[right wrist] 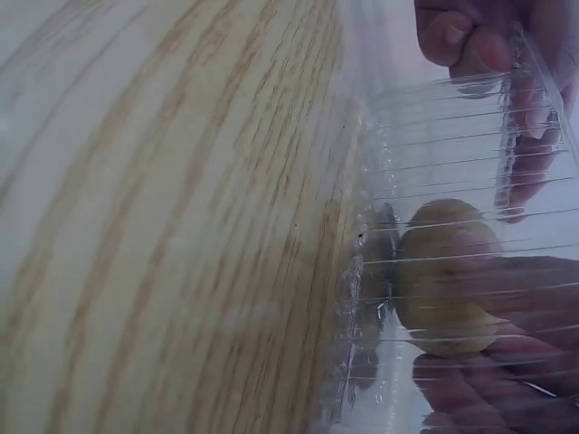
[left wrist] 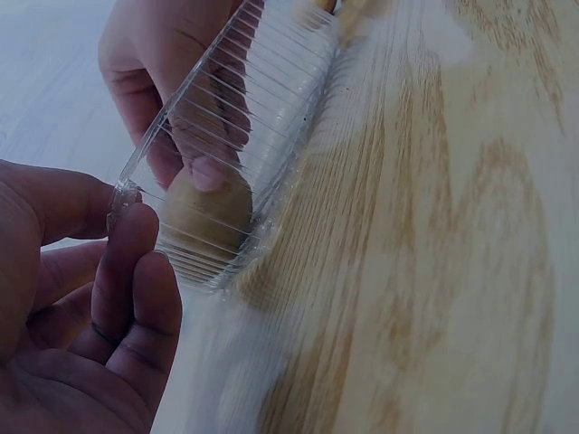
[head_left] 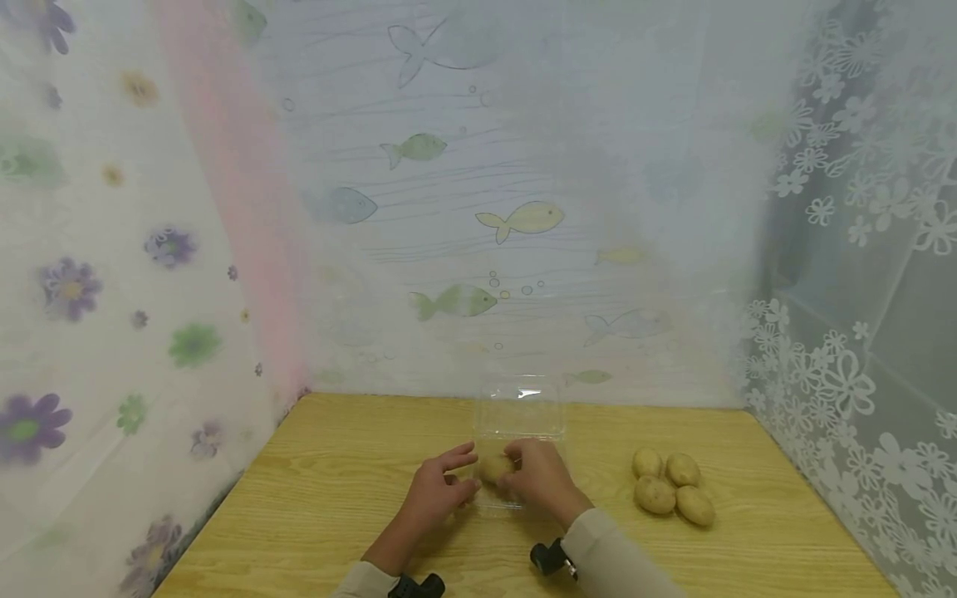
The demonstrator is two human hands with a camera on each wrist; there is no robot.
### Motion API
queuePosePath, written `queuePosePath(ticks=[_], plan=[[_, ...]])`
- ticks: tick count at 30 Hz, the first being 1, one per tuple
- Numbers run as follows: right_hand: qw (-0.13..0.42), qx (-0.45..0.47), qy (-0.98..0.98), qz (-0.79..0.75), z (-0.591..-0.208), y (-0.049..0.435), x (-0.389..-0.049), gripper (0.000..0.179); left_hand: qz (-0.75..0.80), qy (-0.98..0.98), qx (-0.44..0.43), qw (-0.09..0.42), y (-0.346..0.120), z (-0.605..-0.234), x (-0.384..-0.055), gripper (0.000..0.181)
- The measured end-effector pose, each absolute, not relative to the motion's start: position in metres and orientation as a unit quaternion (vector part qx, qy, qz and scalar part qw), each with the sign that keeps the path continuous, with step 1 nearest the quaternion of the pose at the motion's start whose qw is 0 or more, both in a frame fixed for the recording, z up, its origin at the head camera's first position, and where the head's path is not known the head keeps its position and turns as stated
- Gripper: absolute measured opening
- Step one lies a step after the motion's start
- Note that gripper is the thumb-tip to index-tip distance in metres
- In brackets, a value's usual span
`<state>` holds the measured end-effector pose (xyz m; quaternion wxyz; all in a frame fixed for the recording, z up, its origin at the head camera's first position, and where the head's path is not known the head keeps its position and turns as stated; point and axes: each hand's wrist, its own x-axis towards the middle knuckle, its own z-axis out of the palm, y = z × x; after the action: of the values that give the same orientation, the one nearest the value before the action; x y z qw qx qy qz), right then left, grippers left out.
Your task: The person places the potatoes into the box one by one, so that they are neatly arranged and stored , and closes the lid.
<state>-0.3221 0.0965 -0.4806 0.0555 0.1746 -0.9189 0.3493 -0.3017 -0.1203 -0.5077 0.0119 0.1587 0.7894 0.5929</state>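
A clear ribbed plastic container stands on the wooden table with its lid raised. My right hand reaches into it and holds a small yellow-brown potato against the bottom. Through the plastic wall, the potato shows with my right hand's fingers curled round it. My left hand is at the container's left side. In the left wrist view its thumb and forefinger pinch the corner of the container's rim, with the potato just behind.
Several more potatoes lie in a cluster on the table to the right of the container. Patterned curtains close off the left, back and right sides.
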Motion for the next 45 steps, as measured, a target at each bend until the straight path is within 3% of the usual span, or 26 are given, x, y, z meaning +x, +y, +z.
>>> queuePosePath(ticks=[10, 21, 34, 45], plan=[[0.074, 0.159, -0.913, 0.368, -0.484, 0.095, -0.325, 0.030, 0.596, 0.786, 0.165, 0.009, -0.121, -0.506, -0.302, 0.050], [0.074, 0.128, -0.910, 0.388, -0.489, 0.095, -0.324, 0.043, 0.596, 0.788, 0.158, 0.012, -0.120, -0.507, -0.301, 0.049], [0.084, 0.139, -0.912, 0.377, -0.487, 0.095, -0.323, 0.041, 0.569, 0.805, 0.165, 0.005, -0.122, -0.507, -0.304, 0.048], [0.072, 0.133, -0.916, 0.371, -0.482, 0.096, -0.319, 0.045, 0.513, 0.843, 0.151, -0.054, -0.121, -0.508, -0.312, 0.043]])
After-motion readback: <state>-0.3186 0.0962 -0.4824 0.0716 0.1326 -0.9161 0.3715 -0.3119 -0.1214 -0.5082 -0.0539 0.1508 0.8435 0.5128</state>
